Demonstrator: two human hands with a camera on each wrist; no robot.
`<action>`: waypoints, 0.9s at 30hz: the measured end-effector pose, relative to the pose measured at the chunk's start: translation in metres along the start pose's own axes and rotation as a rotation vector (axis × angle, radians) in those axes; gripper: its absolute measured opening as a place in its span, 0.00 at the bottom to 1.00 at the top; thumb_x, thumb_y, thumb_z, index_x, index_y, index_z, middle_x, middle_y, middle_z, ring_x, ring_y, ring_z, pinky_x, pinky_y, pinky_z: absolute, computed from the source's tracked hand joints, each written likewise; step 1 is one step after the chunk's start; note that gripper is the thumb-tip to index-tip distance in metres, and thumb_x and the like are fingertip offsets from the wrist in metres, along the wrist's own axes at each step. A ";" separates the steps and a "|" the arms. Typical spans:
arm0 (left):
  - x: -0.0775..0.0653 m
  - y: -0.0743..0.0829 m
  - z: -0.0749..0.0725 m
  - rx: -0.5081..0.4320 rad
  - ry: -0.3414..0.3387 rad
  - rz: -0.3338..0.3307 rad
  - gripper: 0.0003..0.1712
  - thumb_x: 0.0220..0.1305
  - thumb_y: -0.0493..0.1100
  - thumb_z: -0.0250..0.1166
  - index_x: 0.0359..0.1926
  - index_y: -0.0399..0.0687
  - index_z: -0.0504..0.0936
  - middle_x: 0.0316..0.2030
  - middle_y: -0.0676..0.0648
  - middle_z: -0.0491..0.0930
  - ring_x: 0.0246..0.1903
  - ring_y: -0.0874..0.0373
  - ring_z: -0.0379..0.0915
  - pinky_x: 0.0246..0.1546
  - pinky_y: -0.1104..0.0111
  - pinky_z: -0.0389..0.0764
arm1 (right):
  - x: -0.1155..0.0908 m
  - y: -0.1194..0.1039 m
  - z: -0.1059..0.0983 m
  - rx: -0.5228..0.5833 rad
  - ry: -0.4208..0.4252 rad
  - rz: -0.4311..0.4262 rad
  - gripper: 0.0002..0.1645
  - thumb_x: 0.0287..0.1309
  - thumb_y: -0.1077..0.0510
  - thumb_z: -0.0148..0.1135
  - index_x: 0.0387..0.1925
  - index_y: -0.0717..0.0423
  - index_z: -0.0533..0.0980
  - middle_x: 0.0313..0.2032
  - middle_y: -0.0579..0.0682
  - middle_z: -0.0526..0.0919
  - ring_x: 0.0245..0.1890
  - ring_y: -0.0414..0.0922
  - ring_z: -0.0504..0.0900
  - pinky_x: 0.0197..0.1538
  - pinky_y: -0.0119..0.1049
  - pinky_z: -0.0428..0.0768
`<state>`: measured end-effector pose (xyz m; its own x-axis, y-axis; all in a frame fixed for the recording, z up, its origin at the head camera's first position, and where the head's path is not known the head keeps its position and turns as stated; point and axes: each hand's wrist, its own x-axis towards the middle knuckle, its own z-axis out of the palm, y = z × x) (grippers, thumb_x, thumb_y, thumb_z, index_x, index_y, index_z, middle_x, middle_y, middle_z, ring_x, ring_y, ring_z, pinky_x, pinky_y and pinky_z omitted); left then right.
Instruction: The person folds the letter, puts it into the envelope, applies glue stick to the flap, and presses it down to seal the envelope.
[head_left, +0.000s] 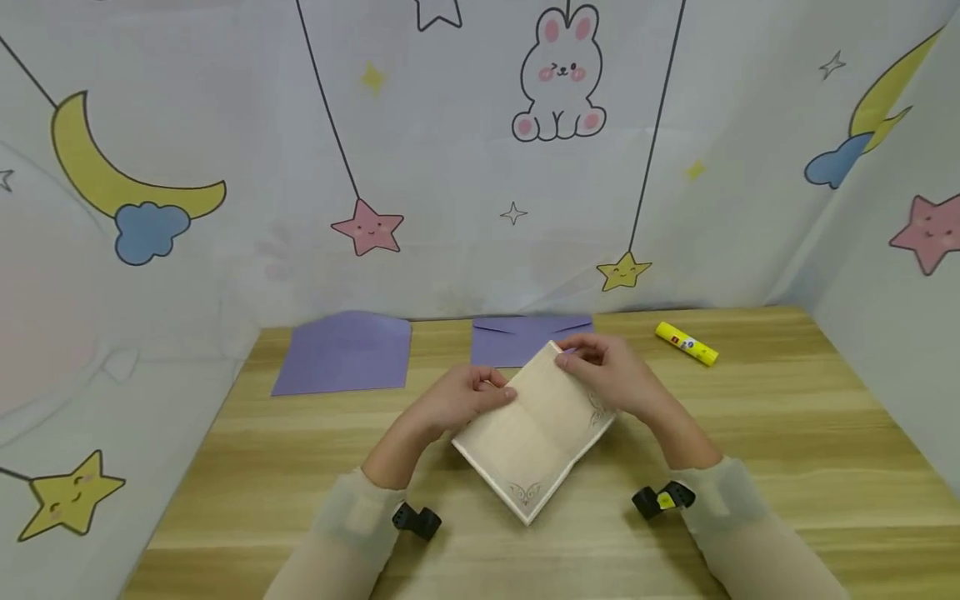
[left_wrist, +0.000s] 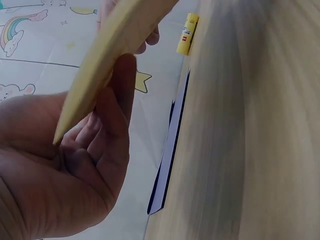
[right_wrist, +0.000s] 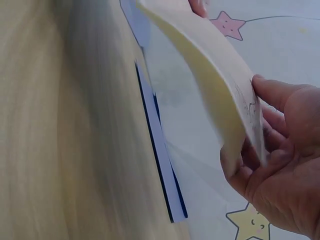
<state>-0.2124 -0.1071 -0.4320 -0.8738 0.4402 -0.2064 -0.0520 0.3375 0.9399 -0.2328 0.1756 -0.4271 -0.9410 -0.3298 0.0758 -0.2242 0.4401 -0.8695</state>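
A cream sheet of paper (head_left: 534, 425) with scroll patterns in its corners is held tilted above the table, a crease across its middle. My left hand (head_left: 467, 398) pinches its left edge, thumb on top and fingers beneath. At the upper right edge, my right hand (head_left: 611, 373) grips it the same way. From the left wrist view the paper (left_wrist: 107, 55) appears edge-on and bowed, running through the left hand (left_wrist: 75, 170). The right wrist view shows its yellowish underside, with the right hand (right_wrist: 290, 155) holding the edge.
Behind the paper lies a purple envelope (head_left: 498, 340), partly covered in the head view. Another purple envelope (head_left: 345, 358), its flap raised, is at the back left. A yellow glue stick (head_left: 686, 344) lies at the back right. A patterned cloth (head_left: 465, 167) hangs behind the wooden table (head_left: 247, 500).
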 end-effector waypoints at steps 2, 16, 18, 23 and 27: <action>0.002 0.001 -0.002 -0.051 0.051 -0.013 0.12 0.75 0.46 0.68 0.44 0.40 0.83 0.28 0.47 0.85 0.24 0.57 0.82 0.25 0.67 0.83 | 0.002 0.001 -0.004 0.035 0.017 0.024 0.23 0.73 0.46 0.68 0.61 0.53 0.81 0.42 0.53 0.86 0.38 0.50 0.84 0.39 0.40 0.85; 0.006 0.003 -0.006 -0.327 0.214 -0.042 0.13 0.79 0.42 0.64 0.51 0.34 0.78 0.38 0.42 0.89 0.30 0.56 0.87 0.32 0.66 0.87 | 0.005 0.003 -0.006 0.355 0.067 0.196 0.23 0.75 0.55 0.67 0.61 0.67 0.75 0.41 0.54 0.87 0.37 0.46 0.84 0.45 0.42 0.86; 0.006 0.002 -0.004 -0.337 0.206 -0.046 0.12 0.78 0.42 0.64 0.50 0.35 0.78 0.37 0.42 0.89 0.30 0.57 0.87 0.31 0.67 0.87 | 0.005 0.003 -0.005 0.345 0.073 0.188 0.20 0.75 0.56 0.66 0.57 0.68 0.76 0.39 0.54 0.86 0.36 0.46 0.83 0.44 0.41 0.85; 0.005 0.001 -0.004 -0.334 0.157 -0.051 0.14 0.76 0.40 0.65 0.54 0.34 0.77 0.36 0.41 0.90 0.29 0.56 0.87 0.28 0.67 0.86 | 0.005 0.004 -0.005 0.291 0.113 0.175 0.17 0.76 0.55 0.65 0.53 0.66 0.78 0.39 0.55 0.84 0.37 0.46 0.82 0.44 0.40 0.84; 0.003 0.000 -0.007 -0.349 0.119 -0.059 0.25 0.74 0.37 0.65 0.67 0.33 0.73 0.36 0.41 0.90 0.29 0.56 0.87 0.26 0.68 0.85 | 0.004 0.004 -0.007 0.260 0.142 0.161 0.19 0.76 0.52 0.66 0.53 0.64 0.78 0.41 0.58 0.84 0.39 0.48 0.83 0.45 0.40 0.84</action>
<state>-0.2187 -0.1116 -0.4310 -0.9135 0.3214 -0.2494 -0.2479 0.0462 0.9677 -0.2389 0.1816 -0.4271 -0.9891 -0.1457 -0.0216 -0.0146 0.2429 -0.9699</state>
